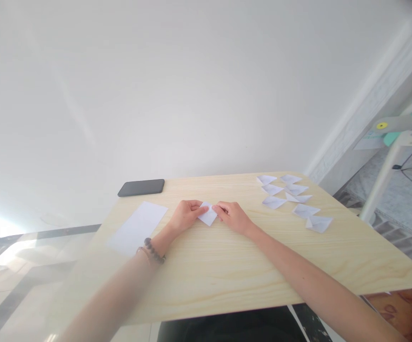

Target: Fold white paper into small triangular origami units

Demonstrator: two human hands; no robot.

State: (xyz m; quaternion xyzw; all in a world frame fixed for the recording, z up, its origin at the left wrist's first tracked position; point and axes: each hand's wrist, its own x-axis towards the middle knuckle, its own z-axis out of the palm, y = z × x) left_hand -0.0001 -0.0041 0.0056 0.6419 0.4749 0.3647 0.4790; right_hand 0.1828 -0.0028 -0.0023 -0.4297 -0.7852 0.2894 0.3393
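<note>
A small folded white paper square [209,218], turned corner-down like a diamond, is held between my two hands just over the middle of the table. My left hand [187,213] pinches its left corner, thumb on top. On the opposite side, the thumb and fingers of my right hand [232,216] close on the right corner. The fingertips cover part of its upper edge. Beside my left wrist lies a flat sheet of white paper [140,225], partly covered by the forearm.
Several folded white paper boats [273,203] stand in two columns at the table's right. A dark phone [141,187] lies at the back left edge. The wooden table [206,285] meets a white wall behind. A white metal frame [384,175] stands to the right.
</note>
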